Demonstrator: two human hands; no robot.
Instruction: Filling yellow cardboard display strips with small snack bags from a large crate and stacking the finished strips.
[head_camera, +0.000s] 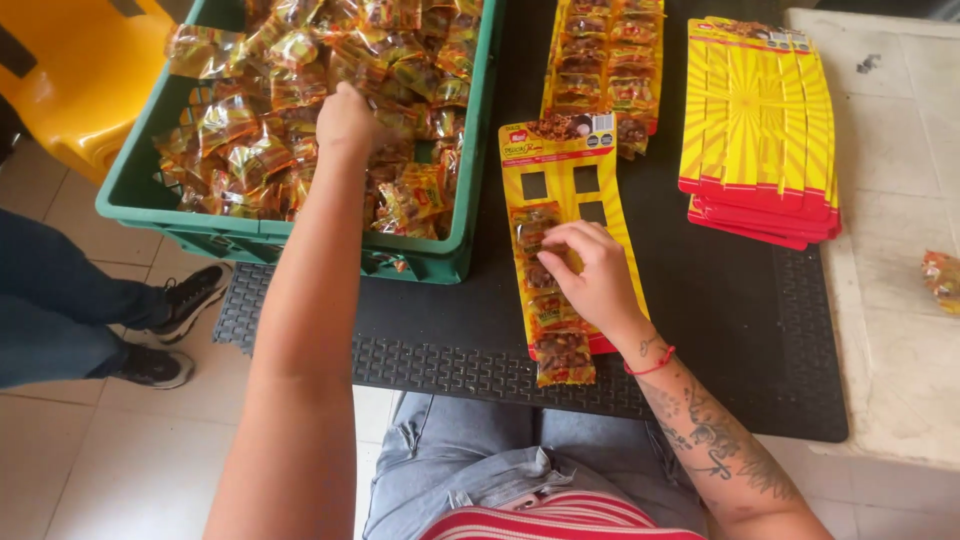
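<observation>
My left hand (345, 118) reaches into a green plastic crate (140, 190) heaped with small shiny snack packets (265, 95), its fingers down among them; whether it grips one is hidden. My right hand (592, 270) presses on a yellow display card (560, 190) lying on the black mat. Several snack packets (562, 355) are fixed in a column along the card's left side, and my fingers pinch at one near the card's middle. The card has square cut-out holes near its top.
A filled card (600, 60) of packets lies at the back. A stack of yellow and red cards (755, 130) sits to the right. One loose packet (942, 278) lies on the pale counter. Another person's legs and black shoes (185, 300) are on the left, beside a yellow chair (80, 70).
</observation>
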